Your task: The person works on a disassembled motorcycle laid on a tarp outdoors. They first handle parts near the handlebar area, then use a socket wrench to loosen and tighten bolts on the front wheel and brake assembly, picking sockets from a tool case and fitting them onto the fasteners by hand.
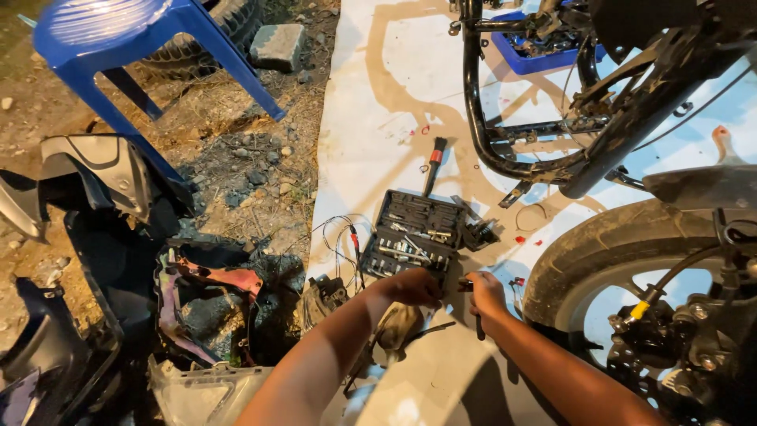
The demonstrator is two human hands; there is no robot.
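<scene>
Bare dirt and gravel fill the left of the scene, and a big pale sheet [394, 79] is spread over the ground to the right. On the sheet stands a stripped black motorbike frame [481, 118], far right, with a wheel [583, 244] near right. A blue plastic stool [118, 47] sits far left on the dirt, beside a grey stone block [277, 45]. Dark body panels [102, 181] taken off the bike lie heaped near left, one with a reddish inner side. A blue tray [536, 57] of small parts rests under the frame, far off.

In the middle of the sheet lies an open black tool case [416, 233], its long side running slightly away and to the right, rows of shiny sockets inside. Past its far edge lies a screwdriver [433, 164] with a red-banded grip, pointing away. A tangle of thin wires [347, 237] lies at the case's left.

Both hands meet at the near edge of the case. The left hand [416, 285] is curled, fingers down into the case's near row; whether it grips anything I cannot tell. The right hand [486, 296] is closed around a small dark tool [465, 285], just right of the case. The left hand is nearer the sockets, which lie straight ahead of it.
</scene>
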